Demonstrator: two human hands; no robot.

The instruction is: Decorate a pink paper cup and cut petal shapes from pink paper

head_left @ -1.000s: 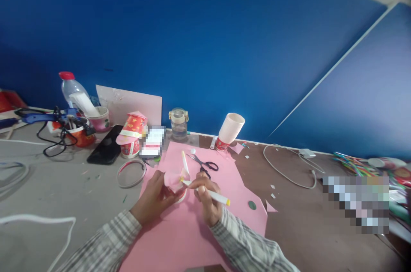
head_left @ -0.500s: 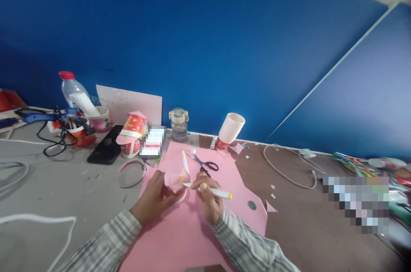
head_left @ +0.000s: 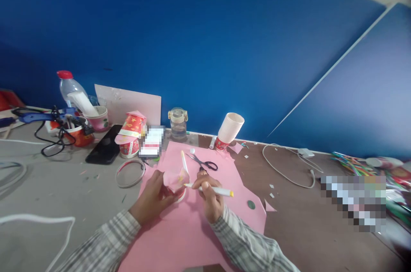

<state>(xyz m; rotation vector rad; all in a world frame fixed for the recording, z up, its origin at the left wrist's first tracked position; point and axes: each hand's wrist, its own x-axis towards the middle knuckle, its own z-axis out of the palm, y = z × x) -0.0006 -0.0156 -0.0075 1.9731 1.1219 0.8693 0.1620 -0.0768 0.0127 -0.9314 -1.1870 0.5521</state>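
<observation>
My left hand (head_left: pixel 154 198) is closed around a small paper cup (head_left: pixel 181 196), its red-and-white side partly hidden by my fingers. Pink paper (head_left: pixel 173 179) with yellow marks covers the top of this cup. Between the fingers of my right hand (head_left: pixel 210 197) is a white marker (head_left: pixel 223 192) with a yellow end, its tip close to the pink paper; whether it touches I cannot tell. Just beyond the hands, a pen cap (head_left: pixel 183 160), white with a yellow end, and black-handled scissors (head_left: pixel 205 163) lie on a large pink sheet (head_left: pixel 167 242).
A decorated red cup stack (head_left: pixel 132 128) stands at left near a black phone (head_left: pixel 104 145) and a tape roll (head_left: pixel 130 173). A lidded jar (head_left: pixel 178 123) and stacked white cups (head_left: pixel 230 128) stand at the back. A white cable (head_left: pixel 289 180) and paper scraps lie at right.
The marker tip has shifted slightly right on or over the pink paper. My left hand keeps its hold on the cup; the view has drifted a little.
</observation>
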